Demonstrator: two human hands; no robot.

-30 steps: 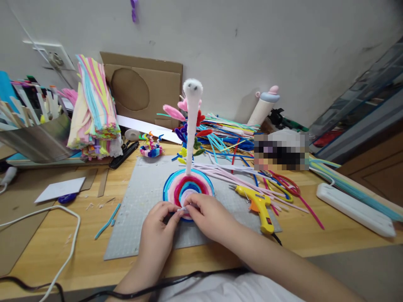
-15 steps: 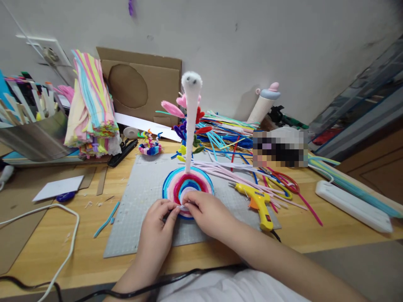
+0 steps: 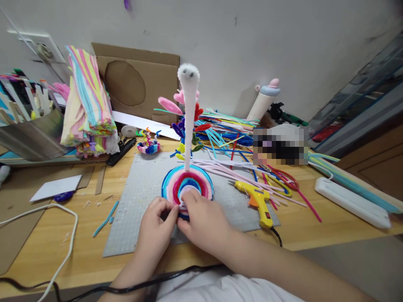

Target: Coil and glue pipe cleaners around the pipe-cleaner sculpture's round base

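A round disc (image 3: 208,178) of coiled pipe cleaners, in blue, pink and red rings, lies on a grey cutting mat (image 3: 127,220). A tall white fuzzy post (image 3: 189,117) rises from its far side, with two dark spots on its rounded top. My left hand (image 3: 159,222) is closed at the disc's near left, thumb and forefinger pinched on a short pale pipe cleaner, mostly hidden. My right hand (image 3: 201,220) bends over the disc, fingers on its pale middle and thumb low at the near rim; what lies under those fingers is hidden.
A yellow glue gun (image 3: 256,199) lies right of the disc. Loose pipe cleaners (image 3: 226,167) spread behind it; colourful petal shapes (image 3: 170,105) stand behind the post. Bundled pipe cleaners (image 3: 91,105) stand left. A white power strip (image 3: 352,203) lies right. A black cable (image 3: 141,286) crosses in front.
My right hand has turned from a pinch beside the left fingertips to lying over the disc, its thumb lower. My left hand stays pinched in nearly the same place. The view has shifted slightly.
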